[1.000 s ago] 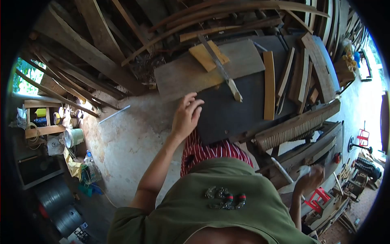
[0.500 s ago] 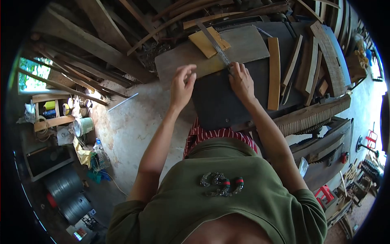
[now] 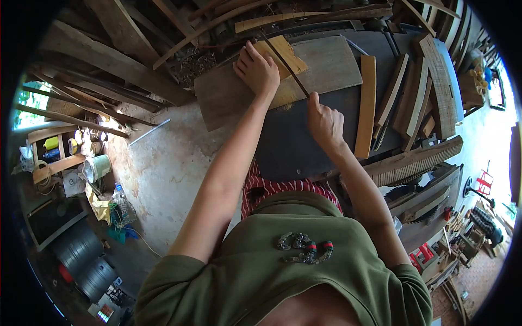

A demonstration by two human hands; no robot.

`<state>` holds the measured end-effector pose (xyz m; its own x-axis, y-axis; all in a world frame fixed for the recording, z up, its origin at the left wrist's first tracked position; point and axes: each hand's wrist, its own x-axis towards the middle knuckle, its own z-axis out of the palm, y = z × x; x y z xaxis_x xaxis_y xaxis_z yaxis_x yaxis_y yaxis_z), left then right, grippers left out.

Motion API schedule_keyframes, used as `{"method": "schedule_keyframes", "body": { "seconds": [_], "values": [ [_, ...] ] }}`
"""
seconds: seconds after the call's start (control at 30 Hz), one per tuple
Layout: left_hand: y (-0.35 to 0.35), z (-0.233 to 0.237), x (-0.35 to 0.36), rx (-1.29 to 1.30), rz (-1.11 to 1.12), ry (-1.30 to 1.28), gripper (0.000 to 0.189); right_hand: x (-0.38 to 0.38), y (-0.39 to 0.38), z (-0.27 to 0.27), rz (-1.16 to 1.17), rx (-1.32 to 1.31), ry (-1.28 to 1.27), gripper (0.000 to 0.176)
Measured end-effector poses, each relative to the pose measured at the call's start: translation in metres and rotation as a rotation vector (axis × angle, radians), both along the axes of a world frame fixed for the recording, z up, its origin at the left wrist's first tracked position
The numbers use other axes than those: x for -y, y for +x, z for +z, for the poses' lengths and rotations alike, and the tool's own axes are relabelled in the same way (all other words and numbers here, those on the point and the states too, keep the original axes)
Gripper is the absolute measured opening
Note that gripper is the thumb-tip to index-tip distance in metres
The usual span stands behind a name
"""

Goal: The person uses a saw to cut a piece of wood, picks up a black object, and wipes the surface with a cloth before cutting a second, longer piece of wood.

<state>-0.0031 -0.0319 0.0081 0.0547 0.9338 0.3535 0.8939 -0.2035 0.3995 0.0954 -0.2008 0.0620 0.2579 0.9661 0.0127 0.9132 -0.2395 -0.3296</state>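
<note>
My right hand point(image 3: 326, 124) is closed round the near end of a long narrow metal tool point(image 3: 285, 64), whose blade slants up and left. Under the blade sits a yellow wood piece point(image 3: 292, 50), on top of a flat grey-brown board point(image 3: 334, 62). My left hand point(image 3: 258, 70) lies on the yellow piece's left edge and the board, fingers spread and pointing up-left. Yellowish dust point(image 3: 288, 101) shows on the board below the blade. The board rests on a dark work surface point(image 3: 288, 141).
Right of the board lie a yellow wood strip point(image 3: 366, 106) and several curved wood pieces point(image 3: 417, 98). Long timbers point(image 3: 103, 51) lean at the upper left. A white bucket point(image 3: 98, 168) and dark drums point(image 3: 79, 251) stand on the left.
My left hand has moved up and right from the air onto the wood. The tool's blade now appears thin and dark, edge-on. Yellowish dust now shows on the board.
</note>
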Motion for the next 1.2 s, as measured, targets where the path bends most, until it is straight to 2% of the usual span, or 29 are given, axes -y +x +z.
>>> {"method": "schedule_keyframes", "body": {
  "seconds": [0.2,0.37,0.47,0.53,0.67,0.77,0.83,0.93,0.97,1.03,1.2],
  "values": [
    [0.01,0.004,-0.005,-0.013,0.045,-0.043,0.052,0.0,-0.005,0.0,-0.054,0.009,0.004,0.009],
    [0.01,0.005,-0.002,-0.046,0.026,0.091,0.045,0.009,0.001,-0.002,-0.083,0.001,0.009,0.009],
    [0.011,0.003,-0.004,-0.036,0.009,0.072,0.043,0.006,-0.002,-0.006,-0.049,-0.009,-0.024,0.008],
    [0.009,0.003,-0.001,-0.053,0.008,0.052,0.042,-0.005,-0.006,-0.005,-0.01,0.046,-0.098,0.008],
    [0.011,0.006,-0.005,-0.059,0.015,0.027,0.04,-0.053,-0.007,0.001,-0.014,0.095,-0.013,0.006],
    [0.011,0.008,-0.005,-0.033,0.0,-0.012,0.044,-0.062,-0.008,-0.002,-0.026,0.071,-0.004,0.005],
    [0.01,0.01,-0.003,-0.036,-0.003,-0.001,0.043,-0.036,-0.007,-0.002,-0.031,0.087,-0.022,0.009],
    [0.013,0.009,-0.004,-0.032,-0.003,0.02,0.041,0.0,-0.008,0.006,-0.038,0.097,-0.182,0.019],
    [0.011,0.009,-0.004,-0.038,-0.011,0.031,0.04,-0.004,-0.008,0.004,-0.032,0.098,-0.182,0.019],
    [0.011,0.007,-0.005,-0.049,0.005,0.036,0.039,-0.023,-0.006,0.0,-0.019,0.11,-0.027,0.018],
    [0.011,0.005,-0.003,-0.027,0.019,0.032,0.037,-0.048,-0.008,-0.006,-0.01,0.095,-0.063,0.018]
  ]
}}
